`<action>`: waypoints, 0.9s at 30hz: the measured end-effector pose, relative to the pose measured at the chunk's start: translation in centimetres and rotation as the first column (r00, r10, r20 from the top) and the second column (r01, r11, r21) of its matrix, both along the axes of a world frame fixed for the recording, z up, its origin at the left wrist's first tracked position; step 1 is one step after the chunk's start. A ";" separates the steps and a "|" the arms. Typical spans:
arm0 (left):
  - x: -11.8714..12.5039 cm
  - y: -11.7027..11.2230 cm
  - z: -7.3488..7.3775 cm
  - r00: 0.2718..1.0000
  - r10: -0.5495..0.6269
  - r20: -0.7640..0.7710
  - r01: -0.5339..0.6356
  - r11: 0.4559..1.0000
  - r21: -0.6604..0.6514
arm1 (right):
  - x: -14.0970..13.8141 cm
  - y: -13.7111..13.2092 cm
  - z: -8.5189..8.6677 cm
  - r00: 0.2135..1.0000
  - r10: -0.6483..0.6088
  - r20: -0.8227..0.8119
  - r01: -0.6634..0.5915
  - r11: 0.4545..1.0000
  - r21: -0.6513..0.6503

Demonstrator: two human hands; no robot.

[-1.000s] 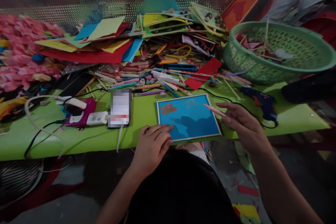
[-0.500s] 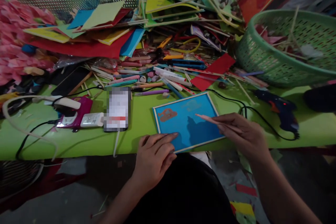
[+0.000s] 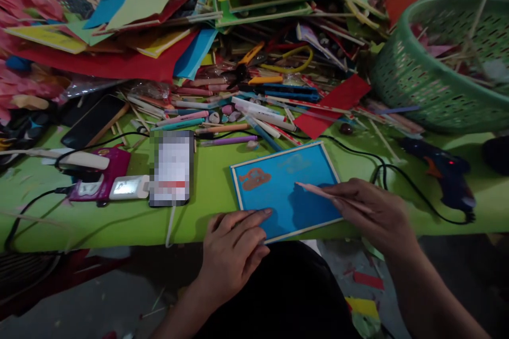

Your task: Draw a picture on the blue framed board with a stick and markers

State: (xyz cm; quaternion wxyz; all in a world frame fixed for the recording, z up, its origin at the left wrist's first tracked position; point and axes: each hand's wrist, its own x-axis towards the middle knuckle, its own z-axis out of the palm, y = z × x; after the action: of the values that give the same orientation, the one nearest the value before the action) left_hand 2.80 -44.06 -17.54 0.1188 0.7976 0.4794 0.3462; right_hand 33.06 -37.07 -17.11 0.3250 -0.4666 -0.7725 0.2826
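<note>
A blue card framed with thin wooden sticks [image 3: 284, 188] lies on the green tabletop [image 3: 210, 185] near its front edge, with an orange-brown shape in its upper left corner. My left hand [image 3: 234, 246] rests flat on the card's lower left corner, fingers stretched out. My right hand [image 3: 376, 212] grips a thin pink pencil [image 3: 318, 192] whose tip touches the card's blue middle.
A phone [image 3: 172, 168] lies left of the card beside a magenta power bank [image 3: 105, 180] with cables. A blue glue gun [image 3: 447, 175] lies at right, its black cord looping behind the card. Behind lie pens, sticks, coloured paper sheets [image 3: 119, 58] and a green basket [image 3: 437, 74].
My right hand has lowered the pencil tip onto the card's middle. The view has shifted closer and downward; my left hand stays on the card's corner.
</note>
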 end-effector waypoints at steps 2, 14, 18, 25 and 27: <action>0.0 0.0 0.0 1.000 0.002 0.000 -0.002 1.000 0.000 | 0.0 0.0 0.1 1.000 0.013 0.006 -0.013 1.000 0.004; 0.0 -0.1 -0.3 1.000 0.000 0.006 0.000 1.000 -0.005 | -0.6 0.2 0.6 0.998 -0.010 0.057 0.006 0.997 0.075; 0.0 0.0 -0.2 1.000 0.002 0.000 -0.002 1.000 0.003 | -0.7 0.1 0.3 0.994 -0.075 0.074 0.065 0.990 0.125; -0.1 0.1 -0.1 1.000 -0.001 -0.011 0.001 1.000 -0.004 | -0.7 -0.1 0.3 0.993 -0.058 0.100 0.050 0.995 0.084; 0.0 0.1 0.0 1.000 0.000 -0.017 0.000 1.000 -0.009 | -0.7 -0.2 0.3 0.990 -0.094 0.107 0.084 0.992 0.089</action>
State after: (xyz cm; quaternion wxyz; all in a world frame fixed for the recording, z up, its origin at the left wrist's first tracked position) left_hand 2.75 -44.01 -17.53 0.1184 0.8000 0.4819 0.3372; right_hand 32.34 -37.30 -16.85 0.3131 -0.5016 -0.7791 0.2086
